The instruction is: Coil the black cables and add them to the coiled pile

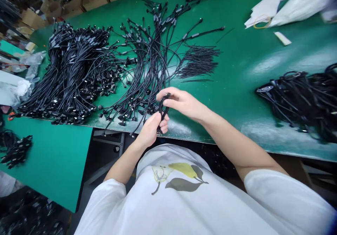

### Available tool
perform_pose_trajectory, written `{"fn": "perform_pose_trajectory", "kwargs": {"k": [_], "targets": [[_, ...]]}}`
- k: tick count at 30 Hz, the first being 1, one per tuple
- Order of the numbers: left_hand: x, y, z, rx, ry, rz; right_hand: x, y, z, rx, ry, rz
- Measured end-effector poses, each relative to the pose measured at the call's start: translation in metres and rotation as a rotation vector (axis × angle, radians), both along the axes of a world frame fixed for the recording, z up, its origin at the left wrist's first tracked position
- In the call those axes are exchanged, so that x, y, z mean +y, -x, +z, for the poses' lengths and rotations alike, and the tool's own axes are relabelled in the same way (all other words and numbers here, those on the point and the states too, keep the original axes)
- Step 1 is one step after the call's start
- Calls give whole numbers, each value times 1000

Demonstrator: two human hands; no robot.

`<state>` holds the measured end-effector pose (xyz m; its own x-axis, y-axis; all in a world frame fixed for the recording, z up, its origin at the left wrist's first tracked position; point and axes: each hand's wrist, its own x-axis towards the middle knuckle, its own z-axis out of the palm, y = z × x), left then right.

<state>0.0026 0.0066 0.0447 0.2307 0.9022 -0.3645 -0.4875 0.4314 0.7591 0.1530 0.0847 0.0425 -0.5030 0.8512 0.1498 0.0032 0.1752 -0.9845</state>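
Far left, a low green side table (50, 165) carries a small clump of black cables (17, 150). Next, on the green-topped workbench (237, 63), comes a dense pile of black connector cables (71, 73), then a looser fan of cables (150, 52) with bare wire ends spread to the right.

Your left hand (151, 129) is closed around the lower part of a folded black cable (163, 110), just off the bench's front edge. Your right hand (183, 103) is closed on its upper part, fingers curled over the bend. The cable's long axis runs nearly up and down in view, tilted slightly, with the bend pointing up and away from you. Its connector ends can't be made out.

Risk: 1 loose end could catch in the fan beside your hands, and a pull could then tangle cables or drag connectors over the bench edge. A loose grip could also let the fold spring open.

Farther right lies a big black cable bundle (297, 101), with white plastic bags (297, 3) at the top.
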Motion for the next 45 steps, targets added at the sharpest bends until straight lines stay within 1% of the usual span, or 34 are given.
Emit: {"fn": "perform_pose_trajectory", "kwargs": {"k": [2, 3, 6, 7, 10, 12, 13, 15, 16, 18, 20, 22, 23, 25, 26, 28, 31, 34, 39, 42, 44, 45], "targets": [[-4, 1, 2, -24, 18, -73, 4, 2, -1, 96, 108, 61], [-5, 2, 2, -41, 30, -98, 4, 3, -2, 145, 136, 46], [-9, 4, 4, -104, 73, -194, -5, 4, -1, 284, 155, -61], [-10, 5, 5, -125, 89, -226, -9, 3, 1, 327, 179, -65], [-16, 3, 12, -174, 130, -298, -21, -3, 13, 433, 339, 28], [-20, 1, 16, -199, 167, -321, -27, -7, 20, 451, 455, 91], [-22, 0, 17, -210, 189, -321, -28, -9, 22, 441, 484, 102], [-24, 0, 18, -218, 225, -294, -28, -13, 21, 397, 461, 80], [-24, 0, 17, -213, 233, -273, -26, -16, 20, 358, 408, 58], [-23, 1, 13, -180, 232, -242, -21, -23, 15, 225, 215, 22], [-21, 2, 9, -120, 222, -218, -17, -31, 13, 23, -57, -41], [-18, 3, 4, -42, 203, -200, -17, -40, 14, -201, -376, -84], [-16, 4, 2, 1, 190, -203, -19, -43, 14, -303, -535, -68], [-15, 4, -1, 93, 157, -252, -27, -46, 14, -475, -820, 42], [-15, 5, -2, 137, 136, -301, -32, -46, 12, -549, -936, 120], [-15, 6, -5, 215, 96, -417, -41, -44, 6, -689, -1087, 217], [-18, 7, -9, 296, 66, -527, -49, -45, -4, -821, -1190, 274], [-19, 6, -10, 319, 67, -542, -50, -48, -8, -810, -1244, 276], [-16, 2, -8, 231, 116, -489, -48, -49, -8, -721, -1294, 227], [-15, 0, -12, 239, 102, -449, -44, -46, -6, -735, -1298, 253], [-16, 0, -16, 260, 86, -405, -33, -50, -8, -726, -1247, 313], [-15, 1, -18, 267, 89, -366, -23, -55, -11, -707, -1188, 323]]}}
